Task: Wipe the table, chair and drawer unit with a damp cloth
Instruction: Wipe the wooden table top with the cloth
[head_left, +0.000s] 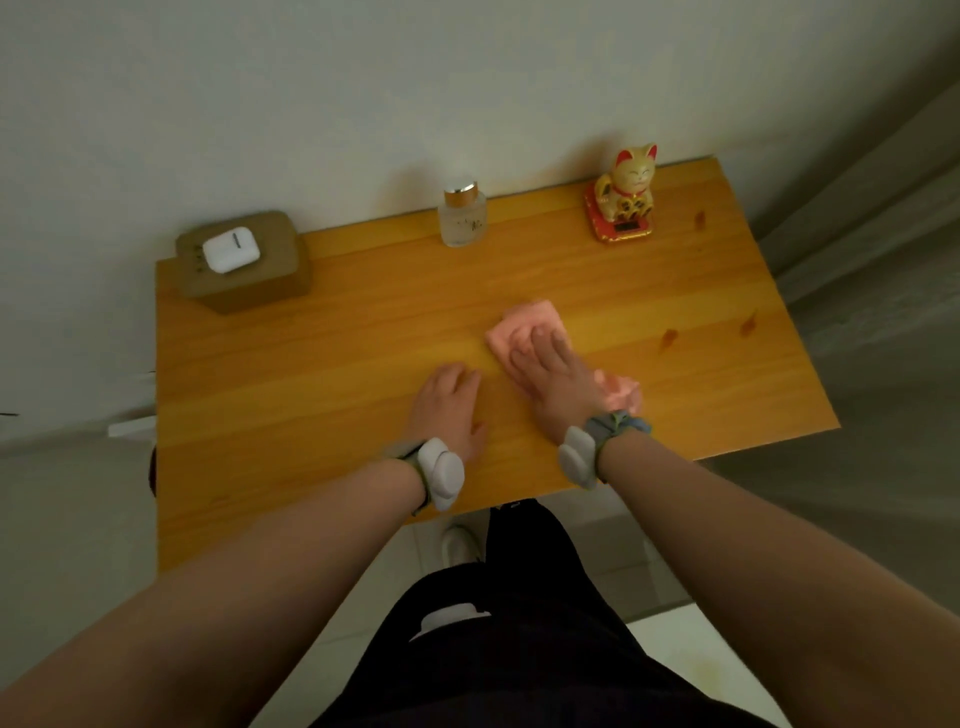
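- Table (311, 395): wooden top set against the wall, seen from above. The chair and drawer unit are not in view, so by this evidence the wiping is at its table stage.
- Cloth (530, 318): pink, lying flat on the table right of centre. One end shows beyond the fingertips and the other bunches beside the wrist.
- Right hand (550, 371): palm down on the cloth, fingers straight and slightly spread. It presses the cloth and does not pinch it.
- Left hand (449, 405): flat on the bare wood just left of the cloth, fingers relaxed, holding nothing. It probably serves as a brace.
- Bottle (462, 213): upright glass at the rear edge, well apart from the cloth. A long forward stroke could strike and topple it.
- Cat (626, 197): gold figure on a red base at the rear right. It carries the same risk during strokes to the right.
- Box (244, 265) with white case (231, 252) on top: a nudge to the box could slide the loose case off.
- Dark marks (669, 338): whether stain or wood knot cannot be told. Wiping around the objects would leave strips along the wall uncleaned.
- Bunched end: a flat, unpinched hold may let the cloth fold under or slip free.
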